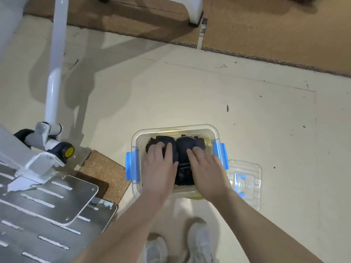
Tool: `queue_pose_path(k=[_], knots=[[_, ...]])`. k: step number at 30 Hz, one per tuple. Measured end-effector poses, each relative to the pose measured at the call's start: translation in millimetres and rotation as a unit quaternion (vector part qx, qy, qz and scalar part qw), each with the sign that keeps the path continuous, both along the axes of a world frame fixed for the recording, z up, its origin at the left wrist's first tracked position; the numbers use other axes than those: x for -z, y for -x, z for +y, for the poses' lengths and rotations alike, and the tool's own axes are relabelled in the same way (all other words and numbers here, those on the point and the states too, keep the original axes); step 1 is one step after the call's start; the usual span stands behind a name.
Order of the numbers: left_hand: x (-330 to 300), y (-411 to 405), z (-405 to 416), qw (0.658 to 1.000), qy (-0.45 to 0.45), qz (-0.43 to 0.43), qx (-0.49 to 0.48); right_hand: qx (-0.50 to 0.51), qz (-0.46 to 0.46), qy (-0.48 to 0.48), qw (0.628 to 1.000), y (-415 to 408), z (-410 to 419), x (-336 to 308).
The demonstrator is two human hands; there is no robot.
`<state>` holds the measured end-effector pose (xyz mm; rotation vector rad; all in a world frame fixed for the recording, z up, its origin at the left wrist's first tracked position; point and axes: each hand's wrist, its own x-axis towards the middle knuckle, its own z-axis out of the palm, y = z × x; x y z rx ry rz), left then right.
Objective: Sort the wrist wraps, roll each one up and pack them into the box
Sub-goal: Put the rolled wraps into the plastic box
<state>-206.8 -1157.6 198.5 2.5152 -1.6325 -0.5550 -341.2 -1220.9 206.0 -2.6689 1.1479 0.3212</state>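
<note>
Dark rolled wrist wraps (181,160) sit packed side by side inside the clear box (174,130) on the floor. Left hand (158,168) and right hand (206,171) lie on them with fingers fairly straight, likely pressing the rolls down so they don't spring open; exact count unclear. Lid (247,179) waits just right of the box, probably for closing.

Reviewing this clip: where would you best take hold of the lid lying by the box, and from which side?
Grip the lid by its right rim, coming from the right: it lies flat on the floor, its left edge hard against the box.
</note>
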Motion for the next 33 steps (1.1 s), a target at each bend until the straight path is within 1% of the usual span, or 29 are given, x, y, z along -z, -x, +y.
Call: queue_pose_path(k=[3,4,5,6,7,8,9,10,11,12,13,14,15,16,17,18,20,21,22,24,25,27,29,31,32,33], knots=[[1.9,8.7,4.7,0.996,-0.049,-0.037,0.065,0.021,-0.002,-0.052,0.998,0.0,4.9,-1.2],[-1.7,12.5,3.9,0.995,-0.075,-0.022,0.055,0.027,-0.007,-0.048,0.998,0.6,6.8,0.8],[-5.8,17.2,1.7,0.997,-0.081,0.003,0.017,0.025,-0.033,-0.034,0.999,1.2,6.5,0.7],[-9.5,24.4,0.4,0.997,-0.060,0.028,-0.026,0.028,-0.063,-0.015,0.998,4.6,5.6,-0.2],[-17.6,34.5,-2.2,0.998,-0.032,0.036,-0.047,0.035,-0.097,-0.010,0.995,11.4,3.0,0.1],[-23.2,47.8,-5.2,0.998,0.028,0.029,-0.046,0.049,-0.140,0.007,0.989,21.3,-2.0,-2.0],[-24.2,64.0,-7.4,0.995,0.091,0.027,-0.021,0.058,-0.177,0.010,0.982,33.0,-6.2,-6.1],[-23.6,82.8,-10.6,0.987,0.160,0.031,0.016,0.094,-0.214,0.026,0.972,47.6,-11.2,-8.2],[-17.8,103.8,-12.6,0.972,0.222,0.048,0.067,0.139,-0.245,0.039,0.959,64.2,-18.1,-7.4],[-11.8,126.7,-14.7,0.954,0.264,0.070,0.121,0.192,-0.252,0.033,0.948,82.3,-25.2,-3.8],[-5.0,149.8,-16.2,0.941,0.282,0.088,0.167,0.236,-0.239,0.013,0.942,103.1,-33.0,6.4],[9.0,171.3,-15.5,0.931,0.276,0.110,0.210,0.274,-0.217,-0.011,0.937,125.6,-39.2,21.8],[24.4,189.0,-14.9,0.925,0.245,0.148,0.250,0.307,-0.191,-0.029,0.932,148.2,-44.3,41.3],[41.4,203.9,-13.9,0.923,0.210,0.186,0.265,0.336,-0.166,-0.048,0.926,169.5,-47.8,63.5],[63.6,215.0,-14.3,0.928,0.172,0.223,0.245,0.356,-0.142,-0.073,0.921,189.0,-50.1,87.6],[87.9,222.0,-17.0,0.939,0.135,0.231,0.217,0.373,-0.123,-0.102,0.914,207.1,-50.8,112.9],[139.9,232.7,-23.4,0.966,0.090,0.207,0.126,0.402,-0.093,-0.163,0.896,239.3,-47.8,165.0],[166.0,235.5,-27.7,0.975,0.078,0.192,0.078,0.410,-0.078,-0.184,0.890,252.3,-45.1,187.6],[186.8,236.9,-34.8,0.978,0.034,0.204,0.036,0.412,-0.066,-0.197,0.887,263.7,-43.9,209.3],[229.9,236.4,-48.6,0.967,-0.110,0.232,-0.010,0.418,-0.047,-0.224,0.879,282.3,-43.2,249.2],[249.7,236.3,-56.6,0.959,-0.142,0.243,-0.028,0.430,-0.035,-0.238,0.870,289.9,-42.8,269.0],[288.2,239.2,-65.5,0.942,-0.164,0.286,-0.059,0.472,-0.014,-0.257,0.843,302.5,-41.1,305.0],[312.4,246.8,-67.8,0.923,-0.182,0.320,-0.112,0.525,-0.010,-0.271,0.807,311.9,-36.0,335.1],[325.5,255.1,-64.9,0.904,-0.177,0.355,-0.156,0.566,-0.015,-0.278,0.776,316.8,-32.8,355.0],[325.6,259.2,-63.2,0.886,-0.181,0.389,-0.174,0.584,-0.030,-0.275,0.764,318.1,-32.4,358.2],[325.3,261.0,-63.7,0.859,-0.194,0.431,-0.196,0.602,-0.065,-0.275,0.747,319.7,-33.7,358.0]])
